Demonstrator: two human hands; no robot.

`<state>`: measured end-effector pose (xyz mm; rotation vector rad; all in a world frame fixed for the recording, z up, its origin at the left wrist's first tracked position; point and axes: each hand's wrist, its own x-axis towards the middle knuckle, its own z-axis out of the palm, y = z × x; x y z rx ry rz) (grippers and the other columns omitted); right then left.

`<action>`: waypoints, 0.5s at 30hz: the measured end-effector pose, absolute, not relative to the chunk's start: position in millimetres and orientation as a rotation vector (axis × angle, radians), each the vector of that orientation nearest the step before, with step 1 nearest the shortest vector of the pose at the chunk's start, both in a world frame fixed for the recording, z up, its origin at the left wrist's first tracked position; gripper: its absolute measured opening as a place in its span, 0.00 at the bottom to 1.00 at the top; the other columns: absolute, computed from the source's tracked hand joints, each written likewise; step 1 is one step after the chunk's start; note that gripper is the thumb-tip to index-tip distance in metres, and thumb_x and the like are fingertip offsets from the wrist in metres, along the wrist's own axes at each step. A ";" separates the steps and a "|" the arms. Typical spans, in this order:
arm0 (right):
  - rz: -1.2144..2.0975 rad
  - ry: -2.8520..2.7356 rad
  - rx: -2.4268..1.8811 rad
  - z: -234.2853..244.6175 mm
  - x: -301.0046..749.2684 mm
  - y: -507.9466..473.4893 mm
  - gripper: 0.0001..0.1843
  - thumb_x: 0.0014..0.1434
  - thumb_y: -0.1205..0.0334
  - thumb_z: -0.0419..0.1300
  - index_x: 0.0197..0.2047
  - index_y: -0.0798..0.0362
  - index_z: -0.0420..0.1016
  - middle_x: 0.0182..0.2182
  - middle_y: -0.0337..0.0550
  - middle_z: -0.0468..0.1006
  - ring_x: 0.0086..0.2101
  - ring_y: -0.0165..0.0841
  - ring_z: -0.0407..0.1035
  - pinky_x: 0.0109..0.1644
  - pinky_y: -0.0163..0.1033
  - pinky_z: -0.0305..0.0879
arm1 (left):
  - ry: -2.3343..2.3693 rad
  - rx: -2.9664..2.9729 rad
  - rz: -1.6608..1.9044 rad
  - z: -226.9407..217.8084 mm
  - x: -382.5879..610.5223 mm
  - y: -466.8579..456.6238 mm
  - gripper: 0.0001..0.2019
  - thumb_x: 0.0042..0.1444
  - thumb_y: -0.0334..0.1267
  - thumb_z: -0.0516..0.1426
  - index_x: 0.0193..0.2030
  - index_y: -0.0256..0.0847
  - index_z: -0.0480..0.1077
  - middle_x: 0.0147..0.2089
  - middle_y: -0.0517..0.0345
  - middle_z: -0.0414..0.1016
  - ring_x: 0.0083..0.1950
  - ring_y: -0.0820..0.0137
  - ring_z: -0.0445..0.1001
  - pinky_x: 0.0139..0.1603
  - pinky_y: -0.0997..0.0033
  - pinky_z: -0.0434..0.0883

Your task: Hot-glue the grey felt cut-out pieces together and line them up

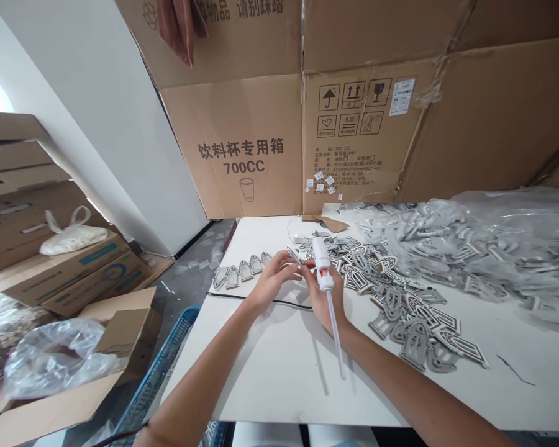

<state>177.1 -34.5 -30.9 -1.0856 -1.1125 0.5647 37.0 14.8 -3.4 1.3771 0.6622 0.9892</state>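
My left hand point(276, 279) pinches a small grey arch-shaped piece point(294, 254) above the white table. A white hot glue gun point(322, 257) is in my right hand point(331, 304), its back end toward me. From it a long translucent glue stick point(335, 335) slants down toward the table's front. The fingertips of both hands come together at the small piece, and my right fingers partly hide behind the gun. Left of my hands, several grey arch-shaped pieces point(245, 270) lie in a row. A loose pile of grey and white-and-brown arch pieces point(391, 301) spreads to the right.
Clear plastic bags point(484, 242) of similar pieces lie at the back right. Tall cardboard boxes point(256, 118) stand behind the white table point(270, 366). A black cord point(279, 302) crosses the tabletop. On the floor at left are a blue crate point(161, 363) and an open carton point(69, 403).
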 end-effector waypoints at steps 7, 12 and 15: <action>0.254 -1.317 -1.125 -28.8 181.8 -36.9 0.08 0.70 0.61 0.57 0.43 0.51 0.77 0.38 0.43 0.76 0.37 0.37 0.70 0.43 0.42 0.67 | 0.654 1.343 0.939 -3.7 35.4 14.6 0.24 0.59 0.45 0.70 0.59 0.40 0.77 0.58 0.43 0.81 0.59 0.53 0.78 0.63 0.50 0.71; 0.288 -1.377 -1.090 -26.3 182.4 -36.7 0.08 0.70 0.62 0.57 0.45 0.50 0.78 0.39 0.43 0.76 0.38 0.38 0.72 0.44 0.41 0.69 | 0.625 1.326 0.909 -8.4 33.7 19.2 0.26 0.57 0.46 0.71 0.60 0.38 0.77 0.58 0.41 0.81 0.60 0.51 0.78 0.62 0.51 0.72; 0.326 -1.364 -1.080 -24.0 181.3 -37.9 0.08 0.70 0.59 0.58 0.45 0.50 0.77 0.40 0.43 0.77 0.39 0.38 0.73 0.45 0.41 0.69 | 0.612 1.341 0.912 -11.7 33.2 21.1 0.27 0.58 0.47 0.70 0.61 0.38 0.77 0.59 0.41 0.80 0.61 0.52 0.77 0.63 0.52 0.72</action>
